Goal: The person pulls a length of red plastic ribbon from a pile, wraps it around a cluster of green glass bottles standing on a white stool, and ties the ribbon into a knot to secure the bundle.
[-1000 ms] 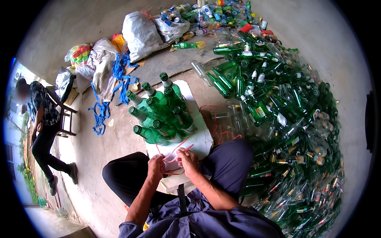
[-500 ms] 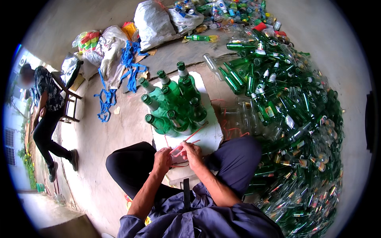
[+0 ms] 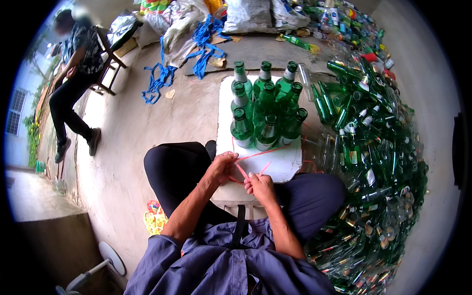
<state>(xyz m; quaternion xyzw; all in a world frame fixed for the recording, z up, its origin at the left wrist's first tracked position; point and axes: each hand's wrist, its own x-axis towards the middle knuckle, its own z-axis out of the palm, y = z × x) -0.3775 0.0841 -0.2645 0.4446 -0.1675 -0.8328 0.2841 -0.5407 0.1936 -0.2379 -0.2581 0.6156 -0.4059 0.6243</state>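
Note:
Several green glass bottles (image 3: 268,132) stand upright in close rows on a white board (image 3: 289,160) in front of me. A pink plastic string (image 3: 263,153) runs along the near side of their bases toward my hands. My left hand (image 3: 223,167) is closed on the string near the board's front left corner. Lower and to its right, my right hand (image 3: 260,187) pinches another stretch of it, a free end sticking up above the fingers. Between the hands the string crosses over the board's near edge. The far side of the bottles' bases is hidden.
A large heap of green and clear bottles (image 3: 373,152) lies to the right. White sacks (image 3: 248,17) and blue strips (image 3: 160,81) lie at the back. A person (image 3: 81,64) sits on a chair at the left. A yellow and red bundle (image 3: 155,219) lies by my left knee.
The view has shifted, so the bottles appear farther right. My hands, close together before, have parted; the right is now lower, with the string stretched between them.

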